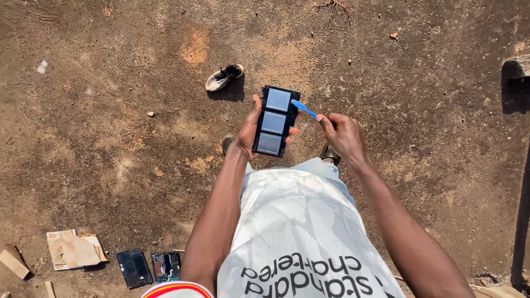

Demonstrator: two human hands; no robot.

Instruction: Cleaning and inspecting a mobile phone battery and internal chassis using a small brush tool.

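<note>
My left hand holds a black rectangular panel with three pale square sections, tilted upward in front of me. My right hand pinches a small blue plastic tool whose tip touches the panel's upper right edge. I stand on bare brown dirt, wearing a white shirt with dark lettering. My feet show just below the panel.
A worn shoe lies on the ground beyond the panel. At lower left lie a piece of cardboard, a dark flat device back and an opened device. A stone block stands at the right edge.
</note>
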